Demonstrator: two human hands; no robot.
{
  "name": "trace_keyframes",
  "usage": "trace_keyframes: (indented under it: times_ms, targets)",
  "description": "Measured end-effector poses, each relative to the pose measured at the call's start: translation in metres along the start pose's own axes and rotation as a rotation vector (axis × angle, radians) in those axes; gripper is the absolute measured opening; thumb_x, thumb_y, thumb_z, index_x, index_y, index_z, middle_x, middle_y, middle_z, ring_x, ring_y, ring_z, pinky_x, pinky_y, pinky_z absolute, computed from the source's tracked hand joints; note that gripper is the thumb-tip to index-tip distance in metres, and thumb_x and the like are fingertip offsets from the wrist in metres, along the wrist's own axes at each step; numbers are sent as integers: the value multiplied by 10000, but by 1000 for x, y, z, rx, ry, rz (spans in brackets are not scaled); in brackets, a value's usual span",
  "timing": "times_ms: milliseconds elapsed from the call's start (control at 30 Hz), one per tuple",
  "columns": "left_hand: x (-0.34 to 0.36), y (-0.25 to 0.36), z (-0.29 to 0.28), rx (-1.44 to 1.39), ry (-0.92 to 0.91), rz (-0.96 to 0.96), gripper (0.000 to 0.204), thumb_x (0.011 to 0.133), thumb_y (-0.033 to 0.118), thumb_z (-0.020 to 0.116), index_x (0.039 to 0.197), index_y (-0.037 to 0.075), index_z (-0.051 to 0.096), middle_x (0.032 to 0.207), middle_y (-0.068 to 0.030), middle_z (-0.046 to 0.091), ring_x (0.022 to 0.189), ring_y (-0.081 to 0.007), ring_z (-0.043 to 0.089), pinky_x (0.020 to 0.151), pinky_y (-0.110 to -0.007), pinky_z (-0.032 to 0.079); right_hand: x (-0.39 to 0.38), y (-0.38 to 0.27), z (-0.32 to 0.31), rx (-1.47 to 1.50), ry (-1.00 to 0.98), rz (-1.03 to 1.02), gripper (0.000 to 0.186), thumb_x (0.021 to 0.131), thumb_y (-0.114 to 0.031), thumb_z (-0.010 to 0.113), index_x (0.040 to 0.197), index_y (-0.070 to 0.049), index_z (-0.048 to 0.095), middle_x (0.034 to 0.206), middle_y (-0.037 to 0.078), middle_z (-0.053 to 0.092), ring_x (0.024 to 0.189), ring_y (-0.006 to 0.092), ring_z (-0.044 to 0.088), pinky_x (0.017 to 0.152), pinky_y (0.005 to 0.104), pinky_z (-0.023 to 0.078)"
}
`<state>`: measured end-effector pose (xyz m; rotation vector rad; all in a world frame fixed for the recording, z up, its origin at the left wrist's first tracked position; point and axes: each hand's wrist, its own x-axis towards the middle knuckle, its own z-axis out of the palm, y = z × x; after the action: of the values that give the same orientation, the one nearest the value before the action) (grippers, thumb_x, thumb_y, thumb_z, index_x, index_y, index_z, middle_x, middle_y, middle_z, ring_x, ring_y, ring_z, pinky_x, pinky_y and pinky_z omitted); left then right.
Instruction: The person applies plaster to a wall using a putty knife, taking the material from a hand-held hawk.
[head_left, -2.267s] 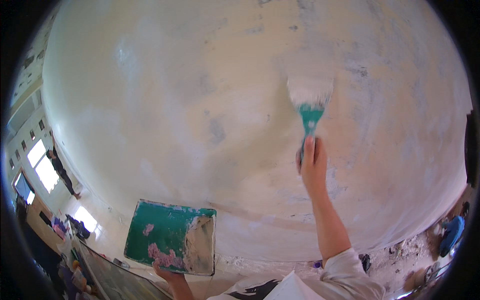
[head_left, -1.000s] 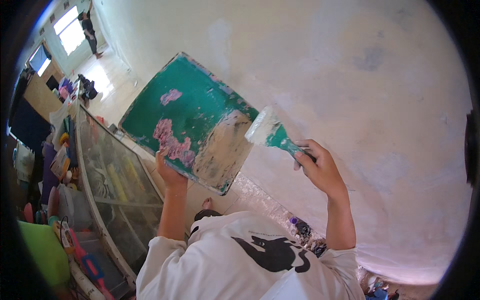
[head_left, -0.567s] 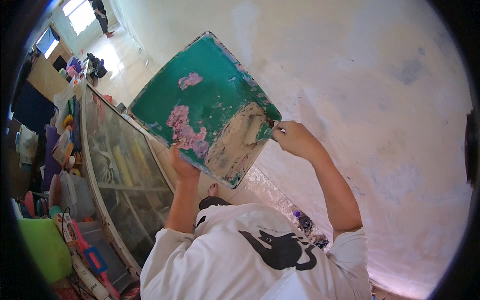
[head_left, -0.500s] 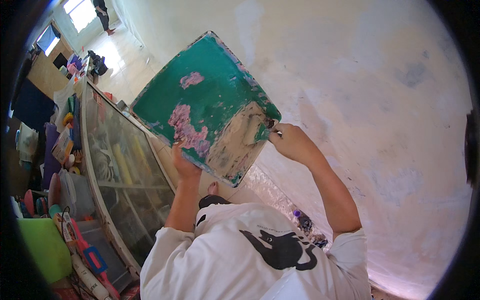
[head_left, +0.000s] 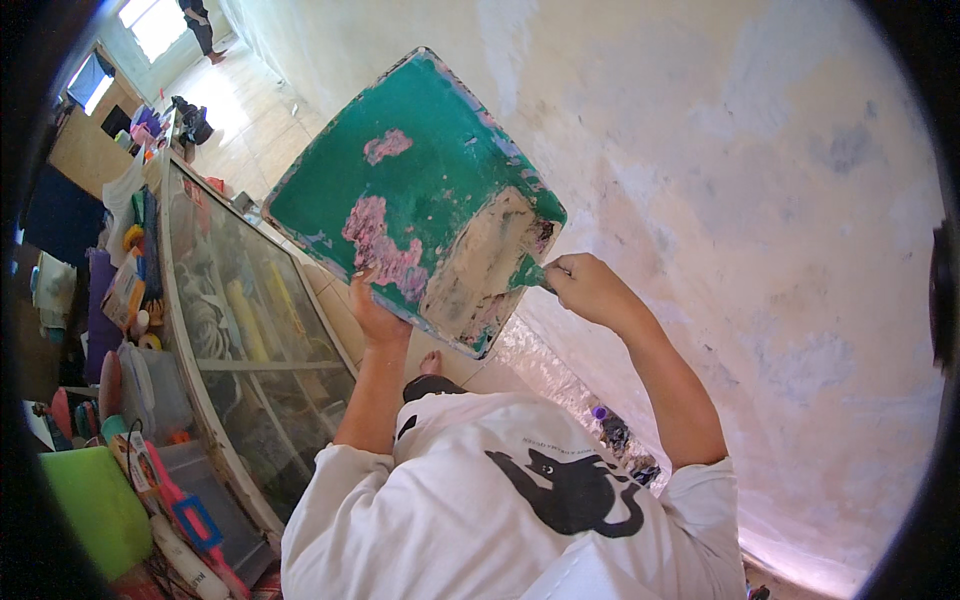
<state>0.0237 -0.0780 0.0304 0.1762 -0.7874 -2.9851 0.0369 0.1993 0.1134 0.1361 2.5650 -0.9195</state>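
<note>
A square green tray [head_left: 430, 115] is tilted in front of me, its rim chipped and smeared. My left hand [head_left: 378, 312] grips its lower left edge, with the thumb on the upper face. Beige putty [head_left: 478, 245] is spread along the tray's right side, and dried pink patches [head_left: 385, 250] mark its middle. My right hand [head_left: 590, 290] is closed on a small scraper [head_left: 527, 273] at the tray's right edge. Its greenish blade rests against or just over the putty; exact contact cannot be made out. Fingers hide most of its handle.
A pale, patchy wall [head_left: 740, 230] rises close on my right. On my left stands a glass-fronted cabinet [head_left: 265, 300], crowded with household goods, including a lime-green container [head_left: 90, 510]. Another person [head_left: 200, 30] stands at the far end of the tiled floor [head_left: 250, 105].
My right hand and the scraper have shifted slightly down along the tray's right edge, uncovering more of the putty above. The tray has risen a little in view.
</note>
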Motion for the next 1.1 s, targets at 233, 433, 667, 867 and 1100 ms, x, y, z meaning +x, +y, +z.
trace_keyframes:
  times_ms: [233, 433, 667, 867, 1100]
  targets:
    - [4, -3, -15, -23, -54, -45, 477, 904, 247, 525, 1313, 2, 527, 1285, -147, 604, 1190, -319, 593, 1029, -459, 464, 21, -28, 11, -41, 28, -22, 450, 859, -297, 525, 908, 126, 672, 923, 344, 669, 876, 452, 681, 808, 482, 530]
    - [3, -10, -25, 100, -10, 47, 456, 912, 240, 525, 1294, -8, 544, 1260, -145, 614, 1180, -300, 603, 1022, -434, 477, 12, -51, 4, 35, -11, 15, 445, 865, -299, 527, 925, 119, 671, 924, 351, 666, 853, 450, 684, 804, 469, 531]
    - [1, -9, -9, 38, 18, 22, 461, 881, 259, 519, 1288, 43, 547, 1261, -136, 611, 1176, -333, 597, 998, -475, 474, 9, -30, -3, 337, -90, 155, 323, 945, -325, 547, 894, -28, 665, 644, 27, 548, 473, 92, 429, 417, 255, 347]
    - [3, -10, -11, -21, 121, -18, 457, 850, 259, 543, 1252, 41, 554, 1210, -130, 618, 1140, -342, 608, 973, -474, 487, 5, 1, -12, 463, -80, 178, 300, 943, -274, 535, 928, -20, 693, 641, 26, 537, 490, 92, 413, 435, 262, 326]
    - [6, -4, -2, -40, 65, -6, 420, 820, 238, 574, 1203, 65, 572, 1151, -115, 631, 1094, -334, 625, 936, -464, 509, 10, 2, -31, 128, 64, -7, 397, 920, -322, 536, 1079, -6, 716, 664, 60, 585, 529, 140, 515, 493, 306, 420]
